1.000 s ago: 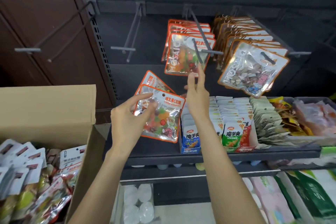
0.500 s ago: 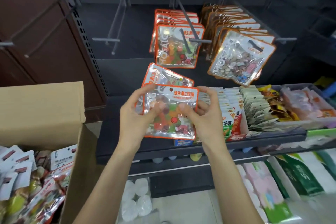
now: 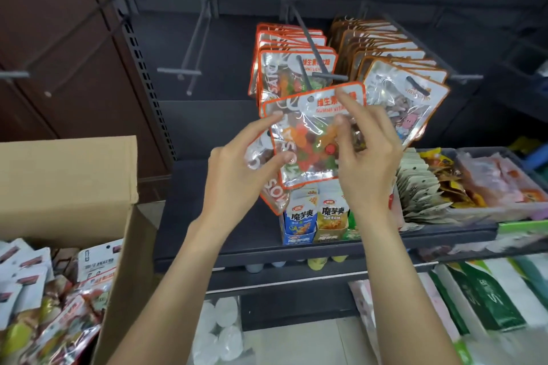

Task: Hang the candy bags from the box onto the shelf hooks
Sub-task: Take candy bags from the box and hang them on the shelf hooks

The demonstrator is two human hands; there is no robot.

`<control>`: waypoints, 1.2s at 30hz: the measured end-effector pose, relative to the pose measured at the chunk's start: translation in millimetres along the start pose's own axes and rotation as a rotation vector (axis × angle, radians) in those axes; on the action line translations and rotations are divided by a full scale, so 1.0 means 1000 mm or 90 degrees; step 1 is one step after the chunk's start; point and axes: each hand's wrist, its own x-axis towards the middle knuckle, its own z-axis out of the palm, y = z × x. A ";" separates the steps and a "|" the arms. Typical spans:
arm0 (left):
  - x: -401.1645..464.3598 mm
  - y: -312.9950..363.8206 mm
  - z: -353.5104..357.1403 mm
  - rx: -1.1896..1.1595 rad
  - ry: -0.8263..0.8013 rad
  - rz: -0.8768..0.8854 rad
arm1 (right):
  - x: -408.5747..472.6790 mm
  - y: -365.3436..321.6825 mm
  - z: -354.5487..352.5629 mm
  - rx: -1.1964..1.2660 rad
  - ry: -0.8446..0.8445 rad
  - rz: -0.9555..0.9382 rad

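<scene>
An orange-edged gummy candy bag [image 3: 308,133] is held up just below the tip of a shelf hook [image 3: 329,76] that carries several like bags [image 3: 293,68]. My right hand [image 3: 364,157] pinches its top right part, thumb in front and fingers behind. My left hand [image 3: 237,175] holds a second orange-edged bag [image 3: 274,190] lower down behind the first, its thumb and forefinger touching the front bag's left edge. The open cardboard box [image 3: 68,175] at the left holds several more candy bags [image 3: 44,305].
A hook at the right carries several brown-edged bags [image 3: 406,98]. Bare hooks [image 3: 189,68] stick out at the left and far left [image 3: 17,74]. The dark shelf [image 3: 296,249] below bears rows of snack packets [image 3: 314,216]. More packets lie on lower shelves.
Both hands have lifted the front bag from in front of the lower shelf up to the hook tip. The right hand shifted its grip to the bag's top.
</scene>
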 end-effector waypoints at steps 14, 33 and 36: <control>0.008 -0.006 0.003 0.008 0.003 0.005 | 0.005 0.004 -0.004 -0.066 -0.150 0.026; 0.009 -0.042 -0.016 0.076 0.103 -0.071 | 0.045 0.025 0.074 -0.261 -0.137 0.055; 0.005 -0.044 -0.028 -0.028 0.078 -0.112 | 0.035 0.022 0.074 -0.276 -0.088 -0.012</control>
